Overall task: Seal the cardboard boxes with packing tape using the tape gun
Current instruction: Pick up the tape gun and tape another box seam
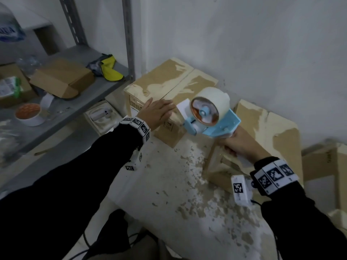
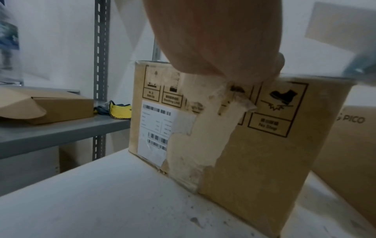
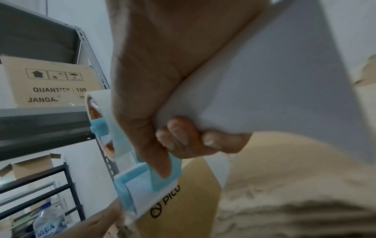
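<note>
Right now your right hand (image 1: pixel 238 145) has its fingers (image 3: pixel 183 136) curled tight round the white handle of the tape gun (image 1: pixel 210 117), with the thumb laid along the blue frame; the gun hangs in the air just off the near right corner of the first cardboard box (image 1: pixel 165 85), its roller end pointing down toward that box's front face. One roll of pale tape (image 1: pixel 214 98) sits on the gun. Your left hand (image 1: pixel 155 113) lies flat on the near top edge of the same box, fingers (image 1: pixel 165 107) straight and together, holding nothing, pressing down where the top meets the front. Count three boxes on the surface (image 1: pixel 169 184): the one under your left hand, a second box (image 1: pixel 262 132) just to its right beneath your right hand, and a third box (image 1: pixel 326 162) at the far right edge of the head view. The first two stand against the wall (image 1: pixel 244 44). The first box's left side sits close to the post of the metal shelf (image 1: pixel 75 102). Open room lies toward you, where the surface is bare apart from scattered scraps of torn paper. On the shelf lie one flat folded carton (image 1: pixel 62 79), one yellow cloth (image 1: pixel 110 70) and one loose roll of tape (image 1: pixel 30 114).
</note>
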